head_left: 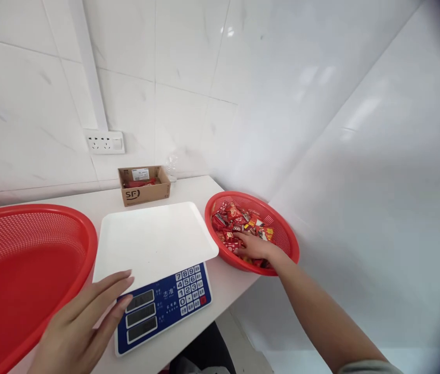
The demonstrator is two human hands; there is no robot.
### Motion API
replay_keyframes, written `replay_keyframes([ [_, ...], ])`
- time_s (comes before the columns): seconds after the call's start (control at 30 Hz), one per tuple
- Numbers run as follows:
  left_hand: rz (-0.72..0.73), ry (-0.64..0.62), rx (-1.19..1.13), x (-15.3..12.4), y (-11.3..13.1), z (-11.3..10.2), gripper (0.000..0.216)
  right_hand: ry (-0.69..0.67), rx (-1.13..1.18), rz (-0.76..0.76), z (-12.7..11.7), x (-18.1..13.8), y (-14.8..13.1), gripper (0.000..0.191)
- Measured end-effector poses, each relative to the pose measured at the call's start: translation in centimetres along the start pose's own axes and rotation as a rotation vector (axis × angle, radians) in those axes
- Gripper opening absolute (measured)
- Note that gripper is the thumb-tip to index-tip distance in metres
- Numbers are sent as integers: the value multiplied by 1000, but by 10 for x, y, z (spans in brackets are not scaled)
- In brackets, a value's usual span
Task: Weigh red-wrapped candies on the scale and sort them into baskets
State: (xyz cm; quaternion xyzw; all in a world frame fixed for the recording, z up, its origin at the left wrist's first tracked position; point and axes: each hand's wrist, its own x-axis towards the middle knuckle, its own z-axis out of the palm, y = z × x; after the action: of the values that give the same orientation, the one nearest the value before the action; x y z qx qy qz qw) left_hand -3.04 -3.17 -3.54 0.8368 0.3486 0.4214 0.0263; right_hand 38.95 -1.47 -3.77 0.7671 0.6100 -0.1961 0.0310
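Observation:
My right hand [253, 245] reaches into a small red mesh basket [285, 228] at the table's right end and lies among several red-wrapped candies [233, 218], fingers curled down onto them; what they grip is hidden. My left hand [83, 324] rests open, fingers stretched flat, on the front left corner of an electronic scale [153, 244] with a white tray and a blue keypad panel [165, 306]. The scale's tray is bare.
A large red mesh basket [21, 270] sits at the left on the white table [188, 189]. A small cardboard box [144, 185] and a clear plastic bottle [171, 169] stand at the back by the tiled wall. A wall socket [105, 142] is above them.

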Motion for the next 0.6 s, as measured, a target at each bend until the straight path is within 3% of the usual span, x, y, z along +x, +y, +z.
replay_keyframes([
  [0.1, 81, -69, -87, 26, 13, 11, 26, -104, -18, -27, 5, 11, -5, 54],
  [0.23, 70, -45, -213, 42, 22, 23, 22, -99, -38, -39, 12, 23, -12, 41],
  [0.4, -122, -14, -305, 48, 22, 29, 20, 44, -2, -51, 17, 27, -9, 35],
  [0.6, -202, -43, -307, 49, 11, 19, 22, 339, 118, 42, 4, 26, -5, 35],
])
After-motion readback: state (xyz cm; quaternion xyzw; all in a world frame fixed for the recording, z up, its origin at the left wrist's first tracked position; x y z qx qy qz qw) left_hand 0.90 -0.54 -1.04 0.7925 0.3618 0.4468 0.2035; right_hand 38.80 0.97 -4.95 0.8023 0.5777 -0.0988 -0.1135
